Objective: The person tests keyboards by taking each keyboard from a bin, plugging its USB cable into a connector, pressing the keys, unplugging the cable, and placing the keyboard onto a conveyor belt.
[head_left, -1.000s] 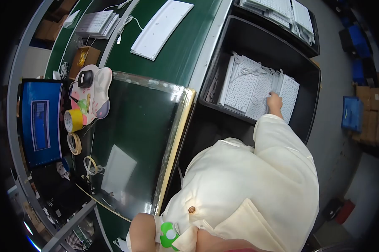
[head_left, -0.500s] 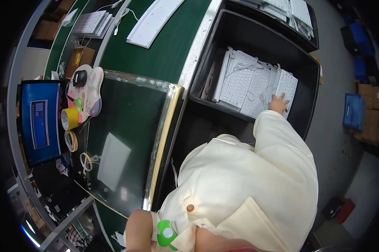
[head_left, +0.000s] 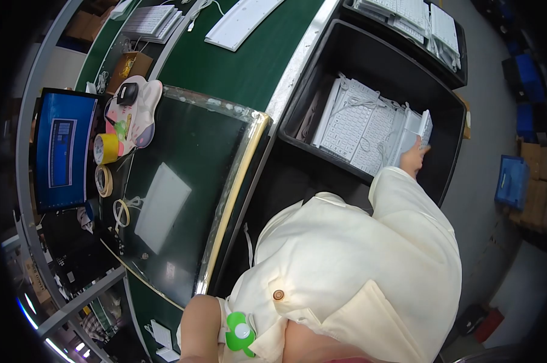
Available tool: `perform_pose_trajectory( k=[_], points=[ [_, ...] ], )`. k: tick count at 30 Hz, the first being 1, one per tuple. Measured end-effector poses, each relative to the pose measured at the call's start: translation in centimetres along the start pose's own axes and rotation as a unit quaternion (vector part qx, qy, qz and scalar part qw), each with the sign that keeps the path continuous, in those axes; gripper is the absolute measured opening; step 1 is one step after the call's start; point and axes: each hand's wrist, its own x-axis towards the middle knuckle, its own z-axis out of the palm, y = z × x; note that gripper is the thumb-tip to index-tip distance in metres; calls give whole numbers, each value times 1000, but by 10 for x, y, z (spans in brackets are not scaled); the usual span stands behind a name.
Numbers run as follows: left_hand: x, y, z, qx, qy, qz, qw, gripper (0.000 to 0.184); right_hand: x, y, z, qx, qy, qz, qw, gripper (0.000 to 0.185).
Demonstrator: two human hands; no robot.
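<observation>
My right hand reaches into a black bin. Its fingers are curled over the edge of a white keyboard, which is tipped up on its side at the right end of the bin. Beside it lie several white keyboards with their white cables loosely coiled on top. Of my left arm only a bare part shows at the bottom edge, and the left hand is out of sight.
Left of the bin is a green workbench with a glass-topped, yellow-edged panel. A white keyboard, yellow tape, mouse and monitor are there. Another bin of keyboards stands beyond.
My right hand was spread on the keys of the end keyboard. Now it grips that keyboard's edge and has tipped it up on its side. The view has shifted slightly.
</observation>
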Motion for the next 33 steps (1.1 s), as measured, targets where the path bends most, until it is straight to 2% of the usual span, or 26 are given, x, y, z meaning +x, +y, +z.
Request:
perform_pose_trajectory(
  k=[3,4,5,7,10,11,13,14,17,18,20,21,22,23,24,26,27,28,29,30,31,32,33],
  points=[
    [-8,3,-8,17,39,71,997,28,8,10,-36,87,-70,101,989,79],
    [-9,3,-11,25,56,105,993,28,9,11,-48,106,-48,156,981,83],
    [-12,3,-13,34,78,146,986,28,11,15,-60,158,-27,204,966,73],
    [-15,4,-18,64,119,224,965,28,26,35,-63,182,-22,188,965,62],
    [-26,15,-40,175,113,268,941,25,30,39,-78,278,44,122,952,48],
    [-34,22,-56,209,109,273,933,24,39,40,-74,393,57,85,914,49],
    [-51,32,-82,267,110,268,919,24,48,28,-76,603,74,3,794,50],
    [-60,33,-88,266,131,220,929,24,49,15,-83,709,72,-48,700,45],
    [-85,31,-91,218,212,13,952,27,21,-53,-161,836,-16,-76,543,38],
    [-91,25,-85,176,259,-76,947,29,2,-79,-186,841,-27,-119,527,41],
    [-100,6,-69,20,329,-251,910,34,-39,-130,-229,886,-108,-135,430,45],
    [-100,-6,-60,-63,342,-331,877,37,-63,-155,-247,902,-154,-139,380,48],
    [-99,-21,-49,-146,317,-422,837,40,-89,-181,-266,929,-218,-48,295,52],
    [-97,-36,-43,-155,190,-539,806,44,-93,-197,-252,918,-255,-138,270,51],
    [-106,-47,-30,-248,179,-635,709,55,-112,-213,-259,886,-343,-225,216,51],
    [-136,-61,-7,-425,163,-687,566,70,-157,-255,-269,784,-492,-372,70,47],
    [-150,-67,-3,-525,174,-695,459,74,-197,-272,-278,759,-527,-381,-13,43],
    [-161,-71,0,-597,195,-674,391,76,-237,-277,-290,765,-543,-346,22,43],
    [-159,-70,-4,-677,207,-598,375,67,-268,-279,-295,767,-557,-313,61,44],
    [-161,-66,-10,-648,261,-603,386,60,-287,-285,-285,731,-602,-318,35,48],
    [-162,-64,-13,-627,298,-608,386,53,-300,-285,-270,706,-640,-297,62,47],
    [-191,-70,-20,-681,348,-522,376,47,-339,-270,-311,682,-674,-236,158,43],
    [-202,-64,-34,-670,370,-480,429,45,-343,-272,-301,647,-721,-199,150,45]
  ],
)
